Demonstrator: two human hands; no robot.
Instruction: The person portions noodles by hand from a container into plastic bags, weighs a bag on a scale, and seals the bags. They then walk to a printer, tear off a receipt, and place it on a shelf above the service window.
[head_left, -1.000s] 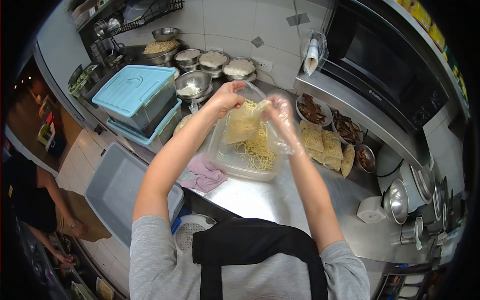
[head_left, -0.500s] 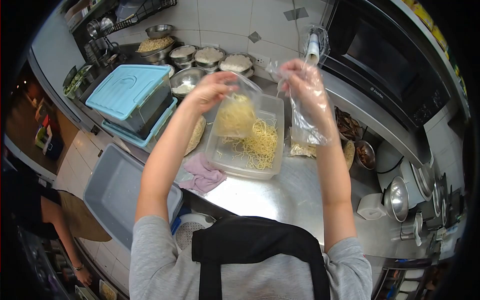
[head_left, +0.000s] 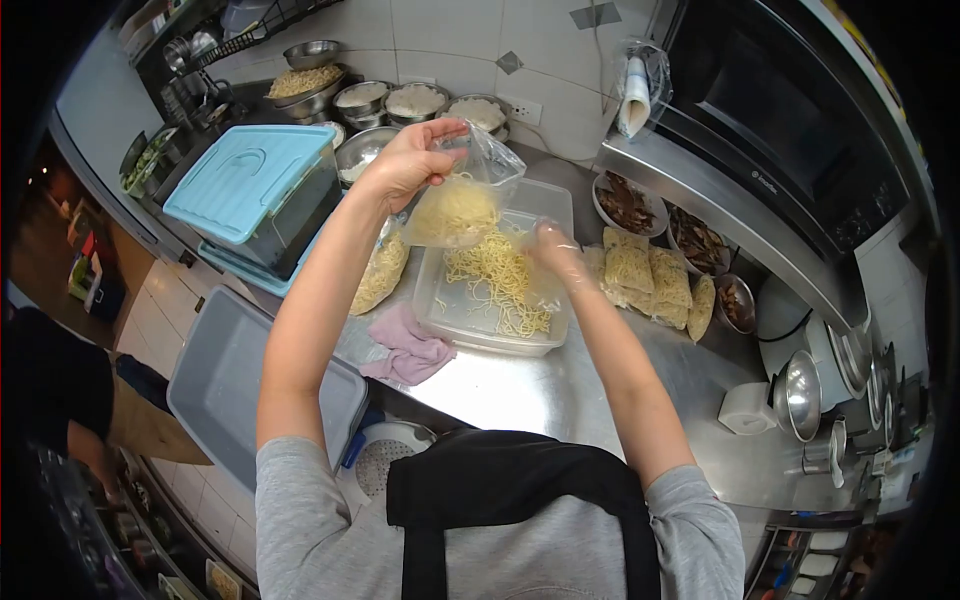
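Observation:
In the head view, my left hand (head_left: 415, 162) pinches the top of a clear plastic bag (head_left: 455, 210) with pale yellow noodles gathered in its bottom. The bag hangs tilted over a translucent plastic tub (head_left: 480, 340). Loose yellow noodles (head_left: 510, 285) lie in that tub. My right hand (head_left: 555, 250) is over the tub's right side, close to the loose noodles, with clear plastic around it. Its fingers are blurred and partly hidden, so their grip does not show.
Packed noodle bags (head_left: 650, 280) lie right of the tub, by bowls of dark dried food (head_left: 628, 205). A pink cloth (head_left: 408, 345), a blue-lidded box (head_left: 250, 180) and a grey bin (head_left: 250, 370) are on the left. Bowls of white food (head_left: 415, 100) stand behind. Another person (head_left: 70, 390) is at far left.
My right hand has come down and left from above the counter to the tub. The bag in my left hand has shifted slightly left and up. The other person has moved.

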